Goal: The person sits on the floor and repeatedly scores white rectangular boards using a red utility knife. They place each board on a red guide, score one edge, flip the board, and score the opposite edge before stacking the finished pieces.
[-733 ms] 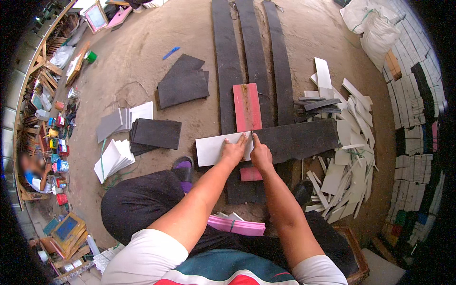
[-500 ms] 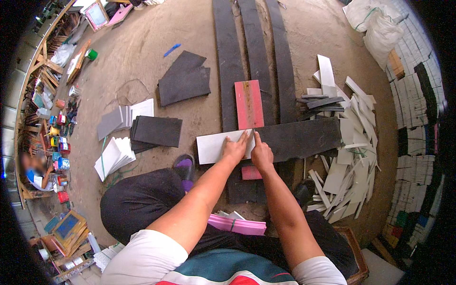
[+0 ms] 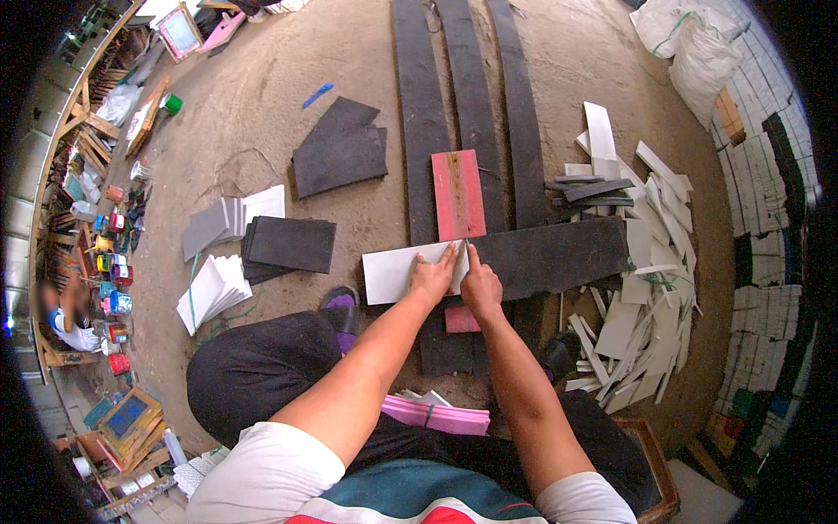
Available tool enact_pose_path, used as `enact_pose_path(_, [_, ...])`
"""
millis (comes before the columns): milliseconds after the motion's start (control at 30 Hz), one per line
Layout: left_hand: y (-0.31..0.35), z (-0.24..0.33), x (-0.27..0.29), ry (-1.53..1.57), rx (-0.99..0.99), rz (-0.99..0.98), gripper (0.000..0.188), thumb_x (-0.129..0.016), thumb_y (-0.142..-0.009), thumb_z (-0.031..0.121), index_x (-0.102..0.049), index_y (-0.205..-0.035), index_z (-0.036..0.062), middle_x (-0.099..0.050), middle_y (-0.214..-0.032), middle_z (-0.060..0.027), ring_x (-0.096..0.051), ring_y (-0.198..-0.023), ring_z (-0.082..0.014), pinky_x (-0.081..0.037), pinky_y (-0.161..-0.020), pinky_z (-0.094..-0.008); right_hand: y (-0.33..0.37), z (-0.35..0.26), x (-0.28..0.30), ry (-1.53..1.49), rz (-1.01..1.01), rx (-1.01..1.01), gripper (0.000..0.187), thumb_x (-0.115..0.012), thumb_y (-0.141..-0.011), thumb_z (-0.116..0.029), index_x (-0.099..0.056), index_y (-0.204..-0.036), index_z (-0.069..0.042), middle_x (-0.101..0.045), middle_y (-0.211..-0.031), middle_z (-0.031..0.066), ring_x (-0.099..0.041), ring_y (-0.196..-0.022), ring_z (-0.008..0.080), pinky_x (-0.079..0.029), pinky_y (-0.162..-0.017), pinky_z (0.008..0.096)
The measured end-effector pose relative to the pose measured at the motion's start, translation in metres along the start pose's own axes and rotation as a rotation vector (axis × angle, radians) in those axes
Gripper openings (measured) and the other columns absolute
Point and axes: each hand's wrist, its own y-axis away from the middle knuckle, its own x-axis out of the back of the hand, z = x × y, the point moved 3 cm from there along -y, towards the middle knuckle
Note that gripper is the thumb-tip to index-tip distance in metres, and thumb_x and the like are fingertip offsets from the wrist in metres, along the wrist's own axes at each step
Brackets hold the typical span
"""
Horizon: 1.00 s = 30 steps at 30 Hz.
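Head view: hardly anything has shifted this past moment, so work stays at the right edge of the white panel [image 3: 391, 275], where it meets the black sheet [image 3: 563, 256]; the left hand [image 3: 429, 278] presses flat, gripping nothing, but I can't tell what the right hand's [image 3: 481, 281] curled fingers hold. Dusty brown floor [image 3: 262, 105] surrounds them, white offcuts [image 3: 650, 336] heaped rightward, paint cans [image 3: 119, 302] far left.

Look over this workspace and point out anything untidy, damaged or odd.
The white strips on the right lie in a jumbled heap at all angles, unlike the neater stack of black sheets on the left. The red board has a dark, worn-looking streak along its middle. No spill stands out.
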Motion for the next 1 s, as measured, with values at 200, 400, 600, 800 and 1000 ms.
enact_pose_path(200, [0.0, 0.0, -0.004, -0.028, 0.004, -0.012, 0.066, -0.052, -0.098, 0.019, -0.032, -0.16, 0.0113, -0.017, -0.171, -0.0029, -0.072, -0.109, -0.0296, -0.051, -0.099, -0.0588, -0.004, 0.001, -0.008, -0.003, 0.011, 0.026, 0.063, -0.051, -0.093, -0.015, -0.04, -0.155, -0.017, -0.071, -0.1, 0.0274, -0.071, -0.092, 0.0447, -0.056, -0.082, 0.0546])
enact_pose_path(400, [0.001, -0.006, -0.01, -0.063, 0.01, 0.064, 0.065, -0.051, -0.097, 0.016, -0.032, -0.16, 0.0133, -0.017, -0.171, -0.0024, -0.074, -0.099, -0.0305, -0.052, -0.098, -0.059, -0.01, -0.014, 0.003, -0.029, -0.058, 0.019, 0.056, -0.05, -0.095, -0.017, -0.043, -0.151, -0.012, -0.071, -0.104, 0.0283, -0.07, -0.097, 0.0452, -0.056, -0.084, 0.055])
enact_pose_path(600, [-0.004, -0.001, -0.003, -0.013, -0.006, -0.021, 0.069, -0.056, -0.095, 0.016, -0.032, -0.16, 0.0158, -0.014, -0.172, -0.0013, -0.076, -0.092, -0.0306, -0.051, -0.099, -0.0605, -0.021, -0.012, 0.007, -0.003, -0.075, 0.006, 0.044, -0.051, -0.097, -0.021, -0.05, -0.139, -0.008, -0.072, -0.103, 0.0274, -0.07, -0.1, 0.0455, -0.056, -0.085, 0.0553])
enact_pose_path(800, [-0.005, 0.007, 0.006, 0.007, 0.026, -0.101, 0.094, -0.074, -0.087, 0.038, -0.022, -0.163, 0.0163, -0.012, -0.172, 0.0006, -0.074, -0.102, -0.0326, -0.045, -0.106, -0.0613, 0.011, 0.013, -0.009, 0.024, -0.106, 0.023, 0.045, -0.051, -0.096, -0.016, -0.047, -0.139, -0.007, -0.072, -0.1, 0.0287, -0.071, -0.093, 0.0459, -0.057, -0.08, 0.0564])
enact_pose_path(1000, [-0.002, -0.005, -0.007, -0.014, 0.023, -0.092, 0.113, -0.078, -0.079, 0.057, -0.016, -0.163, 0.0137, -0.009, -0.172, -0.0009, -0.073, -0.103, -0.03, -0.045, -0.106, -0.0593, 0.072, 0.025, -0.02, 0.041, -0.1, -0.005, 0.059, -0.054, -0.091, -0.013, -0.042, -0.149, -0.009, -0.073, -0.097, 0.0275, -0.072, -0.09, 0.0444, -0.057, -0.077, 0.0554])
